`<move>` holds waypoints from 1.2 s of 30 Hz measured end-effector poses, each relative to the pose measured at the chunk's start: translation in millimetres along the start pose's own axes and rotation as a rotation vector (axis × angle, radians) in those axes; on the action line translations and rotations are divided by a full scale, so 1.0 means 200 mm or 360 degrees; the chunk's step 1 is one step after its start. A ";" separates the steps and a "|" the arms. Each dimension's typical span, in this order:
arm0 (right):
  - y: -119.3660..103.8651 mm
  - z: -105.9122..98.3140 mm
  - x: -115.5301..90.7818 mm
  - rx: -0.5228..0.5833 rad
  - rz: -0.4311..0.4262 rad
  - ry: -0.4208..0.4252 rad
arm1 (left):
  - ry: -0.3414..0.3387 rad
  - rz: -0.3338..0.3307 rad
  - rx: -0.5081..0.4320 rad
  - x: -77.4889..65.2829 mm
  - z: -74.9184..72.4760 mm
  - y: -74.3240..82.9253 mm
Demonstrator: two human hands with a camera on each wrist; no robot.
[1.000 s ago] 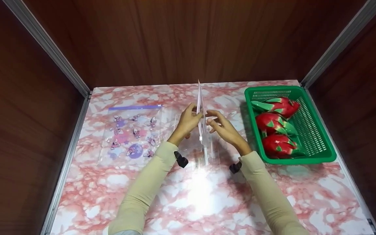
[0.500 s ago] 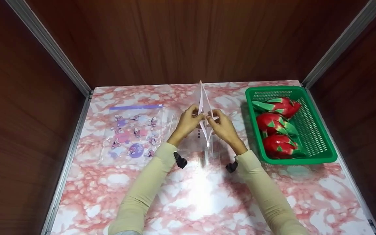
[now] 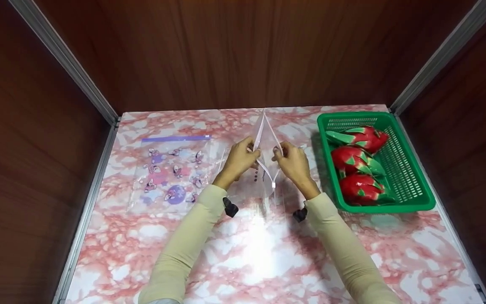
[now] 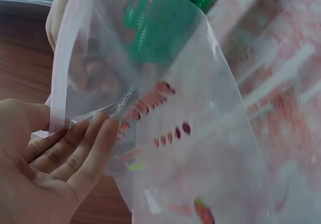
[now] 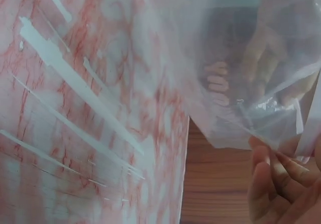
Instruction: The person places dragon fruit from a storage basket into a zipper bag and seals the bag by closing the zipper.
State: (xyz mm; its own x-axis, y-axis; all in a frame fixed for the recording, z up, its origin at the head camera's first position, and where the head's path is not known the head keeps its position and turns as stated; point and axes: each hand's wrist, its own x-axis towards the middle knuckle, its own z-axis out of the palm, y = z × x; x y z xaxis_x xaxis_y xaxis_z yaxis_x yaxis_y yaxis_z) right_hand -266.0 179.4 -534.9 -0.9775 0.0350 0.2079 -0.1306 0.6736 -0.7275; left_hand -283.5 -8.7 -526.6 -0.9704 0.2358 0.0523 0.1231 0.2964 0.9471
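Between the two hands stands a clear zip bag (image 4: 200,103) with a pale pink zip edge and small printed fruit pictures. Its mouth gapes in a diamond shape in the head view, with a white slider (image 3: 273,185) at the near end. My left hand (image 3: 241,159) pinches the left side of the mouth between thumb and fingers. On the opposite rim, my right hand (image 3: 293,164) pinches the other side. In the right wrist view the bag's film (image 5: 235,48) hangs from the fingers, and the other hand shows through it.
A clear bag with a purple zip strip (image 3: 175,138) and cartoon prints lies flat to the left. On the right, a green basket (image 3: 411,169) holds red and green dragon fruits (image 3: 359,188). Brown wooden panels (image 3: 243,55) surround the marbled pink table (image 3: 141,253).
The right hand took hold of the bag's right rim. Both hands then drew apart, and the mouth widened from a narrow slit to a broad diamond.
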 end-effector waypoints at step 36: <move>0.09 -0.14 0.07 -0.0211 -0.0052 0.0044 | 0.0231 0.0024 0.0628 0.01 -0.29 -0.04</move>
State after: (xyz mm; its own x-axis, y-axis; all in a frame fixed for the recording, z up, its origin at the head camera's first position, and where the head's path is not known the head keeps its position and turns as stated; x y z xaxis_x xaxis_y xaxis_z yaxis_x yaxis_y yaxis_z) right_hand -276.8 212.9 -526.9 -0.9679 0.0304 0.2495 -0.1376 0.7664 -0.6275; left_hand -297.8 -65.2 -515.7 -0.9836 0.1186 0.1360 0.1804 0.6325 0.7533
